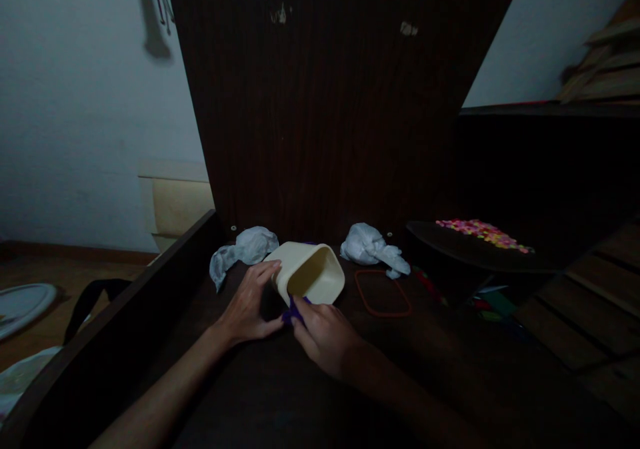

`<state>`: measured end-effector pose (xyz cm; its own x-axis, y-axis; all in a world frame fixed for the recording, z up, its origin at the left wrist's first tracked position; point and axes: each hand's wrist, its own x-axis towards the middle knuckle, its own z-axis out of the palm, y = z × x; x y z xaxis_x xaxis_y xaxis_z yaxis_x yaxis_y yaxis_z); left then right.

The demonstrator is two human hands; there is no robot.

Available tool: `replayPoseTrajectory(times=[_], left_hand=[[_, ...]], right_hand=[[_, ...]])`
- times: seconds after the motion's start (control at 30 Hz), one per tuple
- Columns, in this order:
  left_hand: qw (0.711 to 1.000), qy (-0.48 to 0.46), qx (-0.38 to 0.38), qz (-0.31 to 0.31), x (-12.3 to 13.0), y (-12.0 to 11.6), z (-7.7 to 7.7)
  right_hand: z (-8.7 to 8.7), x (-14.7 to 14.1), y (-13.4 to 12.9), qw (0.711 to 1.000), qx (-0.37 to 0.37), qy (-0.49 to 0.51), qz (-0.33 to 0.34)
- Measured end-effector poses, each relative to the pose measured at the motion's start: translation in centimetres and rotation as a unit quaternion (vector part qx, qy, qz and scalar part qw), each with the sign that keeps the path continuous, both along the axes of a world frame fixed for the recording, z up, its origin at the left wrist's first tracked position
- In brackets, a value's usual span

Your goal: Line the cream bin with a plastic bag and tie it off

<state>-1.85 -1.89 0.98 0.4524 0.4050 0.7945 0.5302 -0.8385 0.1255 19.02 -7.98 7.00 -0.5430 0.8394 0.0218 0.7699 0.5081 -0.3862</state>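
A cream plastic container (pixel 323 288) with rounded corners lies tipped on its side, its open mouth facing right and toward me. My left hand (pixel 250 302) grips the container's left side, fingers on top and thumb low near the rim. At the lower rim, my right hand (pixel 325 332) is closed on a bunched purple cloth (pixel 294 311), pressed against the container's edge. The part of the cloth inside the fingers is hidden. To the right of the container lies a thin orange-red rectangular ring (pixel 384 315) with rounded corners.
Knotted whitish plastic bags stand behind, one on the left (pixel 256 244) and one on the right (pixel 361 244). A dark upright panel (pixel 320 116) closes off the back. A raised board (pixel 125 316) edges the left. Colourful small pieces (pixel 483 232) cover part of a dark shelf at right.
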Motion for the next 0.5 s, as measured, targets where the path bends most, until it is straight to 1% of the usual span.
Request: replayPoseTrajectory(times=[0.1,0.17,0.23,0.3,0.4,0.5], left_hand=[[1.0,0.004,0.011,-0.008,0.5,0.0,-0.7],[1.0,0.003,0.024,-0.002,0.7,0.2,-1.2],[1.0,0.001,0.027,0.003,0.6,0.5,-1.7],[0.999,-0.009,0.035,0.004,0.4,0.8,-1.9],[0.998,-0.025,0.052,-0.011,0.2,1.1,-1.9],[0.998,-0.025,0.039,-0.051,0.3,1.2,-1.7]], right_hand=[[-0.1,-1.2,-0.3,0.997,-0.031,0.053,-0.048],[-0.4,-2.1,-0.7,0.993,-0.034,0.102,-0.057],[-0.8,-2.8,-1.0,0.988,-0.038,0.148,-0.035],[-1.0,-2.9,-1.4,0.985,-0.048,0.168,-0.003],[-1.0,-2.4,-1.8,0.985,-0.067,0.152,0.048],[-0.7,-1.7,-1.9,0.988,-0.07,0.105,0.095]])
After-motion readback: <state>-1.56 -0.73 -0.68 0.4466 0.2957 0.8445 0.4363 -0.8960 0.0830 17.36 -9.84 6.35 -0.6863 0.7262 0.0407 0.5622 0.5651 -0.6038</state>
